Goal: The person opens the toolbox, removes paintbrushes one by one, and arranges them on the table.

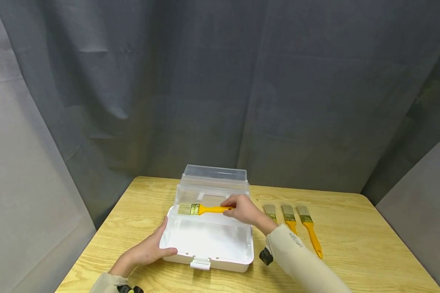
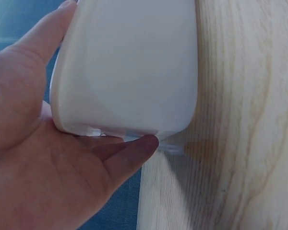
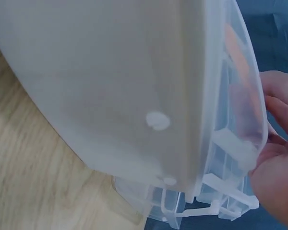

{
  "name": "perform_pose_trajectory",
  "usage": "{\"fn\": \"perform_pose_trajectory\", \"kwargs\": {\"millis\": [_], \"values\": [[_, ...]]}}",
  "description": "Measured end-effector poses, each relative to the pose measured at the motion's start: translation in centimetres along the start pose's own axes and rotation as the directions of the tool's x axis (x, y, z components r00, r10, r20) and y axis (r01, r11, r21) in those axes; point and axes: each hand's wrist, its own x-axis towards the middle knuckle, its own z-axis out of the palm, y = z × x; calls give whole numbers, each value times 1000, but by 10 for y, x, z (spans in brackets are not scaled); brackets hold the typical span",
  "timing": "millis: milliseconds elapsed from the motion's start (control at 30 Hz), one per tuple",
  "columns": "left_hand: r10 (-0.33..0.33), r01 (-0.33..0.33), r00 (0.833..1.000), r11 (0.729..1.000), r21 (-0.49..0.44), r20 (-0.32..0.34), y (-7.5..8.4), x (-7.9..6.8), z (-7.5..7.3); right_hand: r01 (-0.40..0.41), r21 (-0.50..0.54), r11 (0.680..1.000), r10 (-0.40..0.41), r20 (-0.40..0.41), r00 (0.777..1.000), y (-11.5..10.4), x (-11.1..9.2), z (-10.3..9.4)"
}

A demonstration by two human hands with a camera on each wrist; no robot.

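A white plastic storage box stands with its clear lid and clear trays swung back. My left hand grips the box at its left end, thumb on the front rim and fingers around the back corner; the left wrist view shows this hand against the end wall. My right hand pinches the handle end of a paintbrush with a yellow handle. This brush lies crosswise over the rear of the box, bristles to the left. In the right wrist view the box wall partly hides the brush.
Right of the box, three more paintbrushes lie on the wooden table: a near one partly behind my right forearm, a middle one and an outer one. A grey curtain hangs behind the table.
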Motion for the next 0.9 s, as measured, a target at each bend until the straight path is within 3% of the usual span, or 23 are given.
{"fn": "perform_pose_trajectory", "kwargs": {"millis": [167,367,733,900], "values": [[1,-1,1000,1000,4,-13,4,-1,0,-71,131,989,79,-63,995,2,-6,-4],[-24,24,1000,999,25,-8,6,-3,0,-113,262,959,138,-79,987,5,-15,-13],[-30,30,1000,1000,5,6,2,-3,0,-163,400,902,211,-79,974,15,-36,-44],[-40,40,999,999,1,4,0,-4,0,-192,474,859,261,-83,962,25,-47,-61]]}}
